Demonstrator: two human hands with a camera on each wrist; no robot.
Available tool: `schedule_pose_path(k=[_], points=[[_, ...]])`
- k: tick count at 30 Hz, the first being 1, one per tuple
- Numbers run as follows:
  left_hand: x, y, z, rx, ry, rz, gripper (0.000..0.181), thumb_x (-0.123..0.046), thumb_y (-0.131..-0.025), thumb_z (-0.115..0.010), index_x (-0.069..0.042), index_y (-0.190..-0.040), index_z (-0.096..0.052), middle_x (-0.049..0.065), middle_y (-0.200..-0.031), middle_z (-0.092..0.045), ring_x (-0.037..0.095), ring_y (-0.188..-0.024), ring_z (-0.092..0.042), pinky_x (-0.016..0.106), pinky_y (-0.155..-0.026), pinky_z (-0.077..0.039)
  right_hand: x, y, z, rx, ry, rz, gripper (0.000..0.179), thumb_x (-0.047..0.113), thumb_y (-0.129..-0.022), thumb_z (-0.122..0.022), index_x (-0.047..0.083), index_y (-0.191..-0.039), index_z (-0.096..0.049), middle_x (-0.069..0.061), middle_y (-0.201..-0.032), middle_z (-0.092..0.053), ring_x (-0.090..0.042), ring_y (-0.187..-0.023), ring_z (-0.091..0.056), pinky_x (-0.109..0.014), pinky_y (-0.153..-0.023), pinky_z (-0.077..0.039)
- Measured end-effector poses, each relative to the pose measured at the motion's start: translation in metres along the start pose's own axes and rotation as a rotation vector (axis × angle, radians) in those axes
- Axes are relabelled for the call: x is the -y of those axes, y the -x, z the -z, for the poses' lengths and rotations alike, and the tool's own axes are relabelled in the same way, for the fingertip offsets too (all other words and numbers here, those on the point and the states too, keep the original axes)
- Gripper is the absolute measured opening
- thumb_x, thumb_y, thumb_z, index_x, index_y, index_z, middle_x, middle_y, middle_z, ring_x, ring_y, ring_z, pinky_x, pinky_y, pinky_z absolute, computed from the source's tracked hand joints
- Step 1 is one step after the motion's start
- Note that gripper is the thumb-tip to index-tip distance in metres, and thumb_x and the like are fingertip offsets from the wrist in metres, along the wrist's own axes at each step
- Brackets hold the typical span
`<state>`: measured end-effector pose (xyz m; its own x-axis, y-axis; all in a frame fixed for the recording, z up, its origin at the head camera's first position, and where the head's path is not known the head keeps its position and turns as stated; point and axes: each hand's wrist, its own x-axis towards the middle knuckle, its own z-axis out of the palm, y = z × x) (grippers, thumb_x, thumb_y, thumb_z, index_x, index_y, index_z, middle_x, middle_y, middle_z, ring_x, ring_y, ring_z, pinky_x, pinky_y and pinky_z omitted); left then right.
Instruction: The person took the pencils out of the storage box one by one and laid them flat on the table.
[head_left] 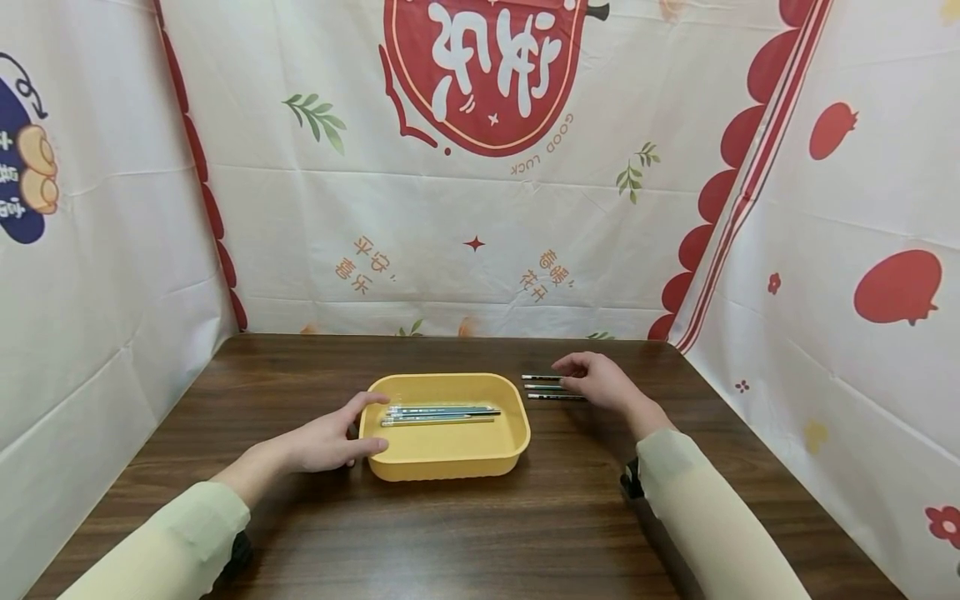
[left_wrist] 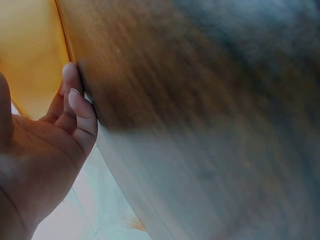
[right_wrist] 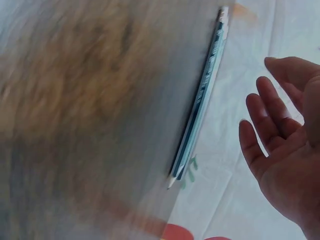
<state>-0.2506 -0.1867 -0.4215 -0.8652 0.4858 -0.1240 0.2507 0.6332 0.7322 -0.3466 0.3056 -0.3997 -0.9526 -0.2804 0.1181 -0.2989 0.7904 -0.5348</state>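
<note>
A yellow plastic tray (head_left: pixel 450 472) with rounded corners stands on the table, and several pencils (head_left: pixel 441 420) lie side by side in it. My left hand (head_left: pixel 327 437) holds the tray's left end, thumb and index finger over the rim; in the left wrist view other fingers (left_wrist: pixel 82 107) lie along its outer wall. To the right of the tray, dark-and-white striped pencils (head_left: pixel 542 397) lie in a row, eraser ends toward the tray. Over their right ends is my right hand (head_left: pixel 603 385), hiding those ends. In the right wrist view its fingers are loosely bent, apart from the pencils (right_wrist: pixel 202 95).
The dark wood table (head_left: pixel 450 542) is bordered by white printed cloth at the back (head_left: pixel 450 208), left and right. Dark wrist straps (head_left: pixel 632 479) show at the sleeve cuffs.
</note>
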Motion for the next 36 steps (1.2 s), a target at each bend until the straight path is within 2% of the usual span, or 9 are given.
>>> schedule_pose_path(k=[4,10,16,20,25,29,33,36], points=[[-0.001,0.0,0.0,0.0,-0.002,0.003,0.078,-0.051,-0.104,-0.073,-0.03,-0.165,-0.03,0.014,-0.123,-0.063,0.021,-0.082,-0.066,0.039,-0.077,-0.052,0.012,0.0,0.001,-0.003,-0.047,0.028,0.032,0.014,-0.105,-0.072,0.006,-0.137,-0.073,-0.016,-0.126,-0.074,-0.027,-0.109,-0.068,-0.042,-0.093,-0.058],[-0.001,0.0,0.0,0.003,0.003,-0.001,0.078,-0.051,-0.104,-0.074,-0.029,-0.165,-0.03,0.013,-0.119,-0.063,0.021,-0.081,-0.066,0.039,-0.077,-0.052,0.033,0.0,-0.004,0.009,-0.109,0.06,0.039,0.02,-0.103,-0.077,0.015,-0.142,-0.071,-0.016,-0.14,-0.069,-0.03,-0.122,-0.066,-0.048,-0.102,-0.056],[0.0,0.001,0.0,0.002,0.004,-0.004,0.078,-0.051,-0.104,-0.073,-0.029,-0.165,-0.03,0.013,-0.118,-0.064,0.022,-0.082,-0.066,0.039,-0.077,-0.052,0.063,0.001,-0.011,0.028,-0.157,0.129,0.044,0.023,-0.101,-0.081,0.017,-0.143,-0.071,-0.013,-0.141,-0.067,-0.03,-0.124,-0.067,-0.052,-0.107,-0.055],[0.0,0.001,0.0,-0.003,0.0,-0.012,0.077,-0.051,-0.105,-0.073,-0.029,-0.165,-0.03,0.012,-0.116,-0.064,0.021,-0.081,-0.066,0.039,-0.077,-0.053,0.084,0.0,-0.018,0.043,-0.156,0.167,0.042,0.023,-0.101,-0.081,0.019,-0.142,-0.072,-0.011,-0.14,-0.068,-0.026,-0.12,-0.067,-0.05,-0.105,-0.056],[0.001,0.001,0.0,-0.005,-0.003,-0.019,0.077,-0.05,-0.105,-0.073,-0.028,-0.165,-0.03,0.011,-0.111,-0.065,0.021,-0.081,-0.066,0.039,-0.076,-0.053,0.106,0.0,-0.028,0.065,-0.143,0.211,0.038,0.021,-0.102,-0.079,0.018,-0.14,-0.073,-0.015,-0.14,-0.068,-0.025,-0.118,-0.066,-0.047,-0.103,-0.056],[0.0,0.0,0.0,-0.002,0.0,-0.016,0.077,-0.05,-0.105,-0.073,-0.028,-0.165,-0.03,0.011,-0.111,-0.064,0.021,-0.081,-0.066,0.039,-0.076,-0.052,0.118,0.0,-0.038,0.087,-0.166,0.242,0.036,0.018,-0.102,-0.08,0.015,-0.138,-0.074,-0.012,-0.137,-0.069,-0.026,-0.118,-0.066,-0.043,-0.101,-0.055],[0.0,0.0,0.0,0.0,0.0,-0.017,0.077,-0.05,-0.105,-0.073,-0.028,-0.165,-0.03,0.011,-0.111,-0.064,0.021,-0.081,-0.066,0.039,-0.077,-0.052,0.127,0.0,-0.047,0.113,-0.184,0.261,0.035,0.016,-0.101,-0.081,0.017,-0.136,-0.076,-0.004,-0.134,-0.071,-0.024,-0.118,-0.066,-0.04,-0.1,-0.055],[0.0,0.0,0.0,0.0,0.003,-0.02,0.077,-0.049,-0.105,-0.073,-0.028,-0.165,-0.031,0.011,-0.11,-0.065,0.022,-0.081,-0.066,0.04,-0.077,-0.053,0.132,-0.001,-0.055,0.137,-0.183,0.281,0.035,0.016,-0.102,-0.08,0.016,-0.137,-0.075,-0.005,-0.134,-0.071,-0.023,-0.118,-0.066,-0.038,-0.099,-0.057]])
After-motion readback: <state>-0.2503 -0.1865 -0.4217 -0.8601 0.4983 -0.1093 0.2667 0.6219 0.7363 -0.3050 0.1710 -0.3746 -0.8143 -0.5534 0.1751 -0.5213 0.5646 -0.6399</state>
